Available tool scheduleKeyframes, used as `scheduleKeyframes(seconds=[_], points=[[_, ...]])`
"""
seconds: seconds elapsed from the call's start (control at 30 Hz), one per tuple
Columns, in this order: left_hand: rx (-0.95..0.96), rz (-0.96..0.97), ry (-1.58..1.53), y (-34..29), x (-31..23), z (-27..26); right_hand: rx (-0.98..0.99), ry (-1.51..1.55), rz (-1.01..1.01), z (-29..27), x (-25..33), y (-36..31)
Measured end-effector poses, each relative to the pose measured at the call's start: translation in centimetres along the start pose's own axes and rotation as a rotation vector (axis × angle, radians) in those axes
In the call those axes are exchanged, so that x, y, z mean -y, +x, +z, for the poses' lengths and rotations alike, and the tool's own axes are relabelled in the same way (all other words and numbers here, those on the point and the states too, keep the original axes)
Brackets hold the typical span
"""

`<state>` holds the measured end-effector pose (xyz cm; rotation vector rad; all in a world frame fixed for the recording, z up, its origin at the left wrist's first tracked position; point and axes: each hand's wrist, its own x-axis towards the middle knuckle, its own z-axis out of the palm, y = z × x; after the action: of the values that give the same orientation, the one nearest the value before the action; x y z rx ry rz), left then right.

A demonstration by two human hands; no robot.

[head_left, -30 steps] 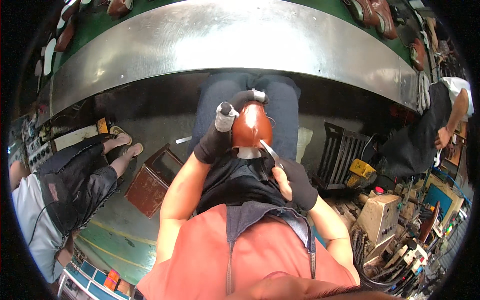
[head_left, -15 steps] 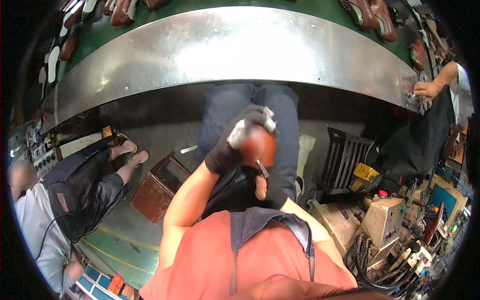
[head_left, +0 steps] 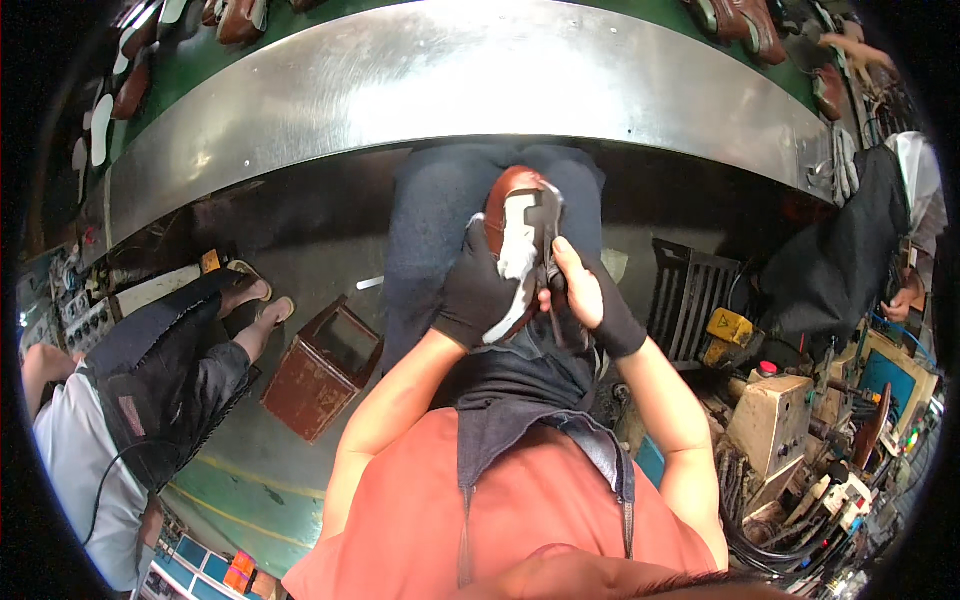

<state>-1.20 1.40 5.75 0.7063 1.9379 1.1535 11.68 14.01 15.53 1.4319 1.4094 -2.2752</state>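
A brown leather shoe (head_left: 497, 212) is held over my lap, its toe pointing away from me and a white underside patch facing up. My left hand (head_left: 470, 285), in a dark glove, is closed around its left side and heel end. My right hand (head_left: 588, 290) wears a dark glove with the thumb bare. It is closed on a dark, long piece (head_left: 549, 225) lying along the shoe's right side, the thumb pressed on it. Whether that piece is a tool or part of the shoe I cannot tell.
Beyond my knees runs a curved metal bench edge (head_left: 330, 125), with brown shoes (head_left: 740, 25) on the green surface behind it. A brown box stool (head_left: 310, 385) stands left. Someone in an apron (head_left: 165, 400) sits farther left. At right are a slatted dark rack (head_left: 690, 300) and a machine (head_left: 775, 425).
The shoe has moved away from me and turned, so its white underside shows. My right hand has come up to its right side. The metal tool seen before is no longer plain.
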Motion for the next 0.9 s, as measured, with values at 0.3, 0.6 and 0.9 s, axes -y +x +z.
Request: scheduleKeyframes(seconds=[0.3,0.6,0.9], points=[[-0.14,0.225,0.137,-4.1,-1.4,2.0,0.187,-0.877,-0.307,-5.2,1.2,-1.7],[-0.202,0.555,0.416,-2.7,-0.9,2.3,-0.035,-1.535,-0.861,-7.6,-1.1,2.4],[-0.151,0.256,0.302,-0.2,-3.2,3.0,0.371,-1.516,-0.4,-7.8,7.2,-1.9]])
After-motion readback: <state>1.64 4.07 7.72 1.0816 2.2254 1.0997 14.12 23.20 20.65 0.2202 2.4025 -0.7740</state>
